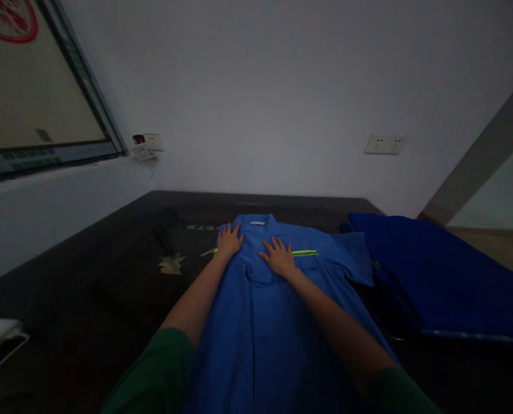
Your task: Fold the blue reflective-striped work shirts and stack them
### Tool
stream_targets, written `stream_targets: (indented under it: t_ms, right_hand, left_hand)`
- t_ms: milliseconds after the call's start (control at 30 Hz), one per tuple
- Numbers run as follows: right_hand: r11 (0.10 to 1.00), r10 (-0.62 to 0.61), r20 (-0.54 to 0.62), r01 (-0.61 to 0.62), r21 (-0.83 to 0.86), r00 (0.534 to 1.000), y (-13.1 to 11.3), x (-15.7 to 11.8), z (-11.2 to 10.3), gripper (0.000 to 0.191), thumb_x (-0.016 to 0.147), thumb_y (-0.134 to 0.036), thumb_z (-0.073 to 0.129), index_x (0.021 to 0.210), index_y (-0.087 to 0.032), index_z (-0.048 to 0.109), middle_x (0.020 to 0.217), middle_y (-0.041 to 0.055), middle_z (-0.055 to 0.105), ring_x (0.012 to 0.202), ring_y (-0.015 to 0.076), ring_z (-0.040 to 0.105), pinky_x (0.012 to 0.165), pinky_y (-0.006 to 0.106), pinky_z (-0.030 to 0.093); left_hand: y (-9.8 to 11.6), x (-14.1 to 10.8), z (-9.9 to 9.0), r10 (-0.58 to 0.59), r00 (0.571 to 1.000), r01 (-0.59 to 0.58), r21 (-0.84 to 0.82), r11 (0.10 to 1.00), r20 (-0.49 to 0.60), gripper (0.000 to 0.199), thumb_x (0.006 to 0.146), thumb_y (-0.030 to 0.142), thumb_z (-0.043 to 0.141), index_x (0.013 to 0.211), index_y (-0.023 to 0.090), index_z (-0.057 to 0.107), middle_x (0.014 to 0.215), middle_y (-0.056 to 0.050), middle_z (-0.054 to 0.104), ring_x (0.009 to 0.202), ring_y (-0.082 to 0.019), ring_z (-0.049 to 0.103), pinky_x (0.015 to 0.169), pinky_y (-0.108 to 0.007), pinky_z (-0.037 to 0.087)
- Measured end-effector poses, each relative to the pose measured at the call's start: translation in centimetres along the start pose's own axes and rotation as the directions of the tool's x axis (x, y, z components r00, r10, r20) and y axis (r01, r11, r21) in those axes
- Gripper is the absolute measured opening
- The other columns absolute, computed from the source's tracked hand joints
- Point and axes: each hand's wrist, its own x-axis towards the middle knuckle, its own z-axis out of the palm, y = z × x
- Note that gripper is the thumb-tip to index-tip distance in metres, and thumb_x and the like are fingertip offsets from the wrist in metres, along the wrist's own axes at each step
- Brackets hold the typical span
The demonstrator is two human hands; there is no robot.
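Note:
A blue short-sleeved work shirt (277,322) lies front up on a dark table, its collar toward the wall and a yellow-green stripe across the chest. My left hand (229,241) rests flat with spread fingers on the shirt's left shoulder area beside the collar. On the chest, near the stripe, my right hand (279,257) presses down flat, fingers apart. One sleeve (355,253) stretches out to the right; the left sleeve is mostly hidden or folded under. Part of the front placket is rumpled below the hands.
Folded dark blue cloth (446,276) is stacked at the table's right, close to the sleeve. A white device (0,333) sits at the left edge. The dark table (122,253) meets a wall with sockets (384,144); a window is at left.

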Motion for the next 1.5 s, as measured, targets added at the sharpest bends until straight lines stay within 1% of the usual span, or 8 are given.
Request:
stream_targets:
  t_ms: [200,333,467,567,800,1033,1233,1500]
  right_hand:
    - [1.000,-0.016,-0.094,0.017,0.007,0.995,-0.4,-0.7,-0.2,0.058,0.096,-0.055,0.034,0.145,-0.024,0.040,0.155,0.0117,0.028,0.143,0.0323,0.020,0.111,0.059,0.014]
    - [0.990,-0.122,-0.172,0.133,0.054,0.977,-3.1,-1.8,-2.4,0.034,0.096,-0.030,0.042,0.121,-0.017,0.062,0.132,0.0133,0.057,0.125,0.0262,0.047,0.103,0.040,0.035]
    - [0.942,-0.207,0.000,0.199,0.271,0.978,-6.8,-2.5,-3.1,0.022,0.090,-0.029,0.055,0.108,-0.018,0.061,0.098,0.0075,0.069,0.088,0.0197,0.063,0.076,0.029,0.045]
    - [0.908,-0.233,0.077,0.189,0.375,0.969,-8.0,-2.2,-2.6,0.021,0.082,-0.015,0.062,0.103,-0.016,0.059,0.095,0.0067,0.068,0.087,0.0191,0.062,0.074,0.028,0.043]
    - [0.805,-0.237,0.215,0.067,0.589,0.948,-6.9,0.0,-2.4,0.016,0.077,-0.009,0.067,0.089,-0.016,0.059,0.065,-0.0055,0.056,0.059,0.0092,0.055,0.058,0.019,0.041]
    - [0.779,-0.266,0.330,0.000,0.628,0.906,-6.7,-0.6,-2.7,0.009,0.082,-0.008,0.060,0.087,-0.015,0.056,0.055,-0.0095,0.048,0.043,0.0070,0.048,0.050,0.018,0.039]
    - [0.828,-0.281,0.346,0.044,0.559,0.895,-6.9,-0.6,-2.9,0.010,0.085,-0.009,0.057,0.092,-0.016,0.057,0.065,-0.0054,0.056,0.048,0.0075,0.050,0.051,0.019,0.040]
    - [0.973,-0.225,0.080,0.220,0.073,0.971,-6.0,-3.0,-2.3,0.020,0.093,-0.036,0.054,0.105,-0.020,0.057,0.101,0.0090,0.068,0.093,0.0232,0.064,0.075,0.031,0.046]
  left_hand:
    - [-0.6,0.9,1.1,-0.078,0.997,0.077,-0.015,0.997,-0.023,0.059,0.095,0.047,0.029,0.149,0.024,0.033,0.157,-0.009,0.025,0.145,-0.029,0.020,0.117,-0.048,0.018]
    - [-0.5,1.0,1.5,-0.105,0.994,0.105,-0.016,0.994,-0.023,0.063,0.093,0.049,0.032,0.151,0.024,0.027,0.159,-0.009,0.019,0.146,-0.030,0.017,0.117,-0.047,0.017]
    - [-0.6,1.2,1.5,-0.142,0.989,0.141,-0.030,0.990,-0.048,0.075,0.091,0.049,0.037,0.152,0.009,0.017,0.158,-0.019,0.015,0.145,-0.033,0.016,0.117,-0.045,0.018]
    - [-0.7,1.2,1.2,-0.150,0.983,0.143,-0.068,0.987,-0.107,0.077,0.089,0.047,0.046,0.147,0.003,0.024,0.154,-0.025,0.023,0.144,-0.035,0.021,0.115,-0.043,0.024]
    - [-1.0,0.9,0.7,-0.115,0.984,0.106,-0.072,0.992,-0.134,0.050,0.092,0.037,0.042,0.128,0.005,0.047,0.136,-0.023,0.048,0.132,-0.031,0.042,0.110,-0.040,0.033]
    - [-1.0,1.5,1.4,-0.110,0.994,0.110,-0.048,0.993,-0.009,0.062,0.094,0.042,0.030,0.146,0.008,0.035,0.155,-0.016,0.029,0.144,-0.030,0.022,0.117,-0.047,0.017]
    - [-1.0,1.6,1.4,-0.139,0.989,0.141,-0.031,0.990,0.042,0.076,0.091,0.057,0.026,0.151,0.011,0.025,0.158,-0.014,0.020,0.146,-0.029,0.014,0.118,-0.047,0.012]
    - [-1.0,1.3,1.3,-0.120,0.992,0.122,-0.048,0.991,0.025,0.080,0.088,0.067,0.029,0.151,0.018,0.026,0.157,-0.013,0.022,0.146,-0.031,0.016,0.117,-0.050,0.014]
